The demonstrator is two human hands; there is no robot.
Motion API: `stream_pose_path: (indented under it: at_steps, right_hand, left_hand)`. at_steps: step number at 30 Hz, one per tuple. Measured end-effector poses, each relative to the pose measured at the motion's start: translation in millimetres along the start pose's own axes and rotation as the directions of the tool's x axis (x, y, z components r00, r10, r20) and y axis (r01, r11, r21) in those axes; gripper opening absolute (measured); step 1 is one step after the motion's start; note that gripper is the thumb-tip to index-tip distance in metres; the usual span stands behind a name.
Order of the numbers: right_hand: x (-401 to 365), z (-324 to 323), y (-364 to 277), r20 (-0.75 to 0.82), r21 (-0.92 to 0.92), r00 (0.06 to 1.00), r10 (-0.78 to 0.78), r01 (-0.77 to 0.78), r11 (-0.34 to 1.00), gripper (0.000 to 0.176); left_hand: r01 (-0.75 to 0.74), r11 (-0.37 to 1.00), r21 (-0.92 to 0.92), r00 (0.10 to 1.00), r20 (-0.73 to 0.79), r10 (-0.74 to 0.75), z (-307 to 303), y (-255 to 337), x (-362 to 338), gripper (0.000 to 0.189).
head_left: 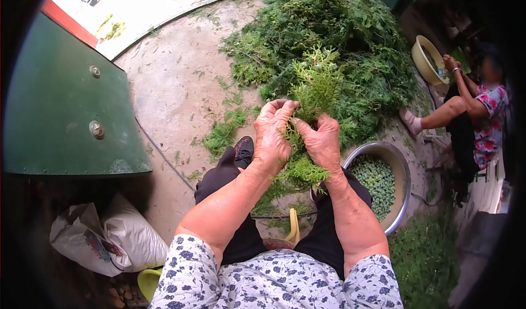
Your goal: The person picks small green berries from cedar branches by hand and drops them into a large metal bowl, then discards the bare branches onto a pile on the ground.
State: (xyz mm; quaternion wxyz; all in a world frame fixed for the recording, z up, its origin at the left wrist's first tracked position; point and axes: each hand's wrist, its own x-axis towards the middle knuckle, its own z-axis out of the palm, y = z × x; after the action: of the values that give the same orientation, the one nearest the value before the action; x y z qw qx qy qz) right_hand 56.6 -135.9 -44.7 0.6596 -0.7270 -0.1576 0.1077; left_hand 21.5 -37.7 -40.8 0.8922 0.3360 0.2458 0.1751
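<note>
A green conifer sprig point(318, 84) with feathery, scale-like leaves stands up between my hands in front of my lap. My left hand point(274, 131) pinches at the sprig's left side, thumb and forefinger together; whether a small cone is between them I cannot make out. Lower down, my right hand point(320, 142) is closed on the stem, thumb against forefinger. More of the greenery point(307, 172) hangs below my hands, over my lap. Right of my knee sits a metal basin point(407, 172) with many small green cones point(375, 185) in it.
A large heap of cut conifer branches point(350, 40) lies ahead. On the right a person point(485, 117) sits by a yellow basin point(422, 62). At left are a green metal door point(66, 106) and white sacks point(129, 237). A cord point(164, 158) crosses the floor.
</note>
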Motion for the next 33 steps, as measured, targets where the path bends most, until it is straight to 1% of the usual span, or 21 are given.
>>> stream_pose_path:
  at_steps: [2, 3, 5, 6, 7, 9, 10, 11, 13, 14, 15, 16, 20, 22, 25, 26, 27, 29, 30, 32, 33]
  right_hand:
    - [2, -4, -1, 0.005, -0.068, 0.999, 0.042, -0.041, 0.997, 0.02]
    - [2, -5, -3, 0.006, -0.067, 0.999, 0.042, -0.041, 0.997, 0.02]
    - [4, -5, -7, -0.008, 0.138, 1.0, 0.024, -0.023, 0.99, 0.016]
    - [5, -11, -8, 0.023, 0.082, 0.998, 0.065, -0.066, 0.994, 0.015]
    - [7, -15, -5, 0.024, 0.081, 0.998, 0.065, -0.067, 0.994, 0.015]
    - [10, -19, -3, 0.061, 0.101, 0.977, 0.202, -0.208, 0.973, 0.013]
    - [8, -15, -11, 0.034, 0.163, 0.989, 0.142, -0.146, 0.976, 0.011]
    - [7, -13, -13, 0.035, 0.162, 0.989, 0.141, -0.145, 0.976, 0.011]
    - [5, -11, -15, 0.026, 0.259, 0.986, 0.165, -0.166, 0.951, 0.013]
    - [5, -12, -17, 0.027, 0.259, 0.986, 0.164, -0.166, 0.952, 0.013]
    - [5, -15, -18, 0.047, 0.197, 0.976, 0.211, -0.216, 0.956, 0.013]
    - [5, -18, -19, 0.064, 0.133, 0.964, 0.258, -0.264, 0.955, 0.014]
    - [8, -18, -9, 0.092, 0.197, 0.972, 0.217, -0.231, 0.953, 0.014]
    - [9, -18, -12, 0.109, 0.232, 0.986, 0.126, -0.149, 0.961, 0.014]
    - [9, -25, -10, 0.136, 0.167, 0.977, 0.163, -0.185, 0.969, 0.015]
    - [8, -27, -12, 0.116, 0.149, 0.967, 0.227, -0.243, 0.958, 0.019]
    - [8, -27, -11, 0.116, 0.149, 0.967, 0.227, -0.242, 0.959, 0.019]
    - [8, -27, -8, 0.077, 0.123, 0.982, 0.174, -0.183, 0.975, 0.025]
    - [7, -26, -13, 0.073, 0.122, 0.982, 0.172, -0.18, 0.976, 0.025]
    - [4, -25, -27, 0.029, -0.037, 0.995, 0.099, -0.097, 0.995, 0.029]
    - [5, -26, -27, 0.025, -0.039, 0.995, 0.093, -0.092, 0.995, 0.029]
  left_hand:
    - [0.043, 0.998, -0.044, 0.998, -0.048, -0.046, 5, 2, -4, 0.015]
    - [0.043, 0.998, -0.044, 0.998, -0.049, -0.045, 1, 0, -1, 0.015]
    - [0.07, 0.997, -0.019, 0.997, -0.02, -0.071, -9, -3, 8, 0.015]
    - [0.121, 0.992, -0.029, 0.99, -0.073, -0.123, 2, 10, -1, 0.015]
    - [0.121, 0.992, -0.03, 0.99, -0.073, -0.123, 6, 13, -4, 0.015]
    - [0.162, 0.982, -0.099, 0.982, -0.079, -0.17, 11, 16, -6, 0.015]
    - [0.161, 0.982, -0.1, 0.982, -0.079, -0.169, 11, 18, -6, 0.015]
    - [0.178, 0.98, -0.091, 0.981, -0.058, -0.184, 10, 20, -6, 0.017]
    - [0.194, 0.977, -0.083, 0.98, -0.037, -0.198, 9, 18, -5, 0.018]
    - [0.148, 0.989, -0.008, 0.988, -0.035, -0.148, 8, 13, -3, 0.02]
    - [0.1, 0.993, 0.068, 0.995, -0.029, -0.098, 7, 11, -2, 0.021]
    - [0.099, 0.993, 0.067, 0.995, -0.028, -0.097, 6, 11, -2, 0.021]
    - [0.112, 0.991, 0.074, 0.993, 0.016, -0.113, -4, 16, 2, 0.022]
    - [0.117, 0.992, 0.052, 0.993, 0.016, -0.118, -5, 19, 3, 0.02]
    - [0.108, 0.994, 0.029, 0.994, -0.001, -0.108, -9, 28, 7, 0.02]
    - [0.123, 0.992, 0.007, 0.992, -0.03, -0.122, -9, 33, 8, 0.017]
    - [0.122, 0.992, 0.007, 0.992, -0.03, -0.122, -12, 36, 9, 0.017]
    - [0.053, 0.993, -0.106, 0.996, -0.061, -0.06, -19, 40, 13, 0.012]
    - [0.046, 0.995, -0.092, 0.996, -0.072, -0.053, -16, 47, 10, 0.008]
    - [0.059, 0.992, -0.108, 0.996, -0.059, -0.066, -18, 50, 11, 0.009]
    - [0.07, 0.989, -0.128, 0.996, -0.049, -0.077, -17, 50, 12, 0.01]
